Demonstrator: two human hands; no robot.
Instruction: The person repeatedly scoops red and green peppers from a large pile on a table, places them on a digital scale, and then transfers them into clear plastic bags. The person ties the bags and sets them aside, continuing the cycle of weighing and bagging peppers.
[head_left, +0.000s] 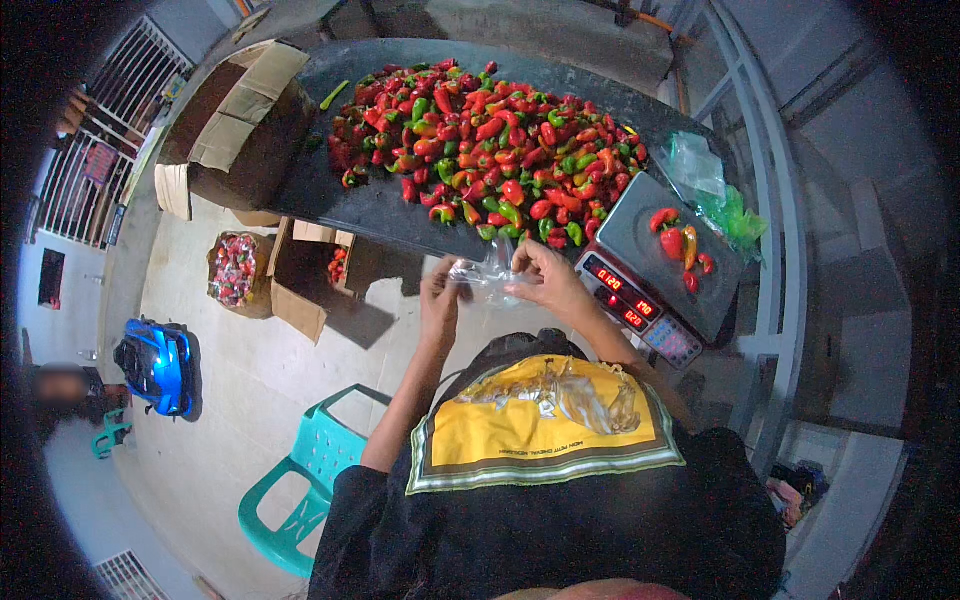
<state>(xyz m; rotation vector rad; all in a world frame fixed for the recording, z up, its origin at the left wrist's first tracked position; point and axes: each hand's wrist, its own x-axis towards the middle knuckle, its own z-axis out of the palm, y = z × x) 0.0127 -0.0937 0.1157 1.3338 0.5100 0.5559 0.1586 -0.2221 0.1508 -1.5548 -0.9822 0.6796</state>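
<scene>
A clear plastic bag (491, 274) is stretched between my two hands, just off the front edge of the dark table (375, 206). My left hand (442, 289) pinches its left side, and my right hand (546, 276) grips the right side. What the bag holds, if anything, cannot be made out. Beyond it lies a broad heap of red and green peppers (480, 142). To the right of my right hand stands a digital scale (630, 217) with lit red figures. Several peppers (675, 246) rest on its metal pan.
A large cardboard box (225, 135) stands at the table's left end. Below are an open carton (300, 292) and a container of packed peppers (234, 270). A green plastic chair (322, 442) is at my left. Plastic bags (705, 176) lie behind the scale. A person (64, 394) is far left.
</scene>
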